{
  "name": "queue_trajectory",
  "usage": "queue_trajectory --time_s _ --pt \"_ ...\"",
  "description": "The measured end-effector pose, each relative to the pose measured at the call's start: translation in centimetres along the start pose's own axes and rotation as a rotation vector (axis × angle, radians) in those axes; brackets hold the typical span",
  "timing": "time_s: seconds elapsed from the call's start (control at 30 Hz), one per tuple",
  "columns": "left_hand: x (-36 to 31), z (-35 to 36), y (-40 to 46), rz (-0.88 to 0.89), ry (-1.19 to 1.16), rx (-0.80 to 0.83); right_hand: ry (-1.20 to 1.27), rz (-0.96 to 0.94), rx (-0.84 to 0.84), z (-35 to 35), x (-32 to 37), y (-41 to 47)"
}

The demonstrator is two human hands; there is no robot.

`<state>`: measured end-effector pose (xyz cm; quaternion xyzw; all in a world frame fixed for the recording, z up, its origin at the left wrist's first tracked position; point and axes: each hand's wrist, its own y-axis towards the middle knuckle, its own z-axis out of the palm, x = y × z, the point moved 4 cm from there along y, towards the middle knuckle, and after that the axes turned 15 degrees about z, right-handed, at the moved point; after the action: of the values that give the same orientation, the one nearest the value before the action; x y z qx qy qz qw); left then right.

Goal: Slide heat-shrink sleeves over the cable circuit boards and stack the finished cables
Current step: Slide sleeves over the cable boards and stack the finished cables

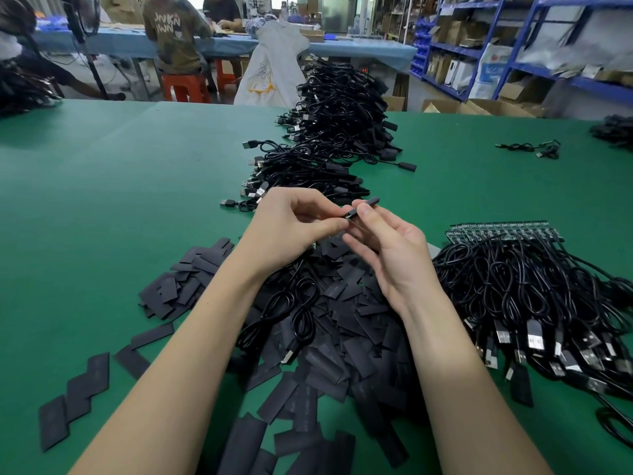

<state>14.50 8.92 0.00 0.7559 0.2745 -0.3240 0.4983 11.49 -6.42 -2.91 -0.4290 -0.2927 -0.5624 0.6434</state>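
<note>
Both hands meet above the green table [102, 200]. My left hand [291, 224] pinches the end of a black cable [301, 303] whose loops hang down onto the pile. My right hand [387, 248] pinches a black heat-shrink sleeve [368, 202] between thumb and forefinger, right at the cable's end. A heap of flat black sleeves [342, 354] lies under my arms. Cables with bare green circuit boards [513, 286] lie at the right. A long stack of sleeved cables [329, 138] runs away from me.
A few loose cables [537, 149] lie at the far right of the table. Beyond the far edge stand a white sack [274, 63], people at a blue table [359, 49], orange stools and blue shelving [513, 46].
</note>
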Motion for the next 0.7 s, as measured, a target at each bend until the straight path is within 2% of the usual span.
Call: queue_trajectory --time_s 0.13,0.43,0.7 --pt "-0.11 0.24 0.05 0.009 -0.002 -0.004 0.065 0.038 -0.004 0.0 -0.21 0.07" --pt "-0.38 0.23 0.1 0.044 0.046 -0.011 -0.001 0.001 0.012 -0.01 0.09 -0.26" --pt "0.31 0.39 -0.02 -0.017 -0.018 -0.022 0.041 0.023 -0.008 -0.08 -0.06 -0.18"
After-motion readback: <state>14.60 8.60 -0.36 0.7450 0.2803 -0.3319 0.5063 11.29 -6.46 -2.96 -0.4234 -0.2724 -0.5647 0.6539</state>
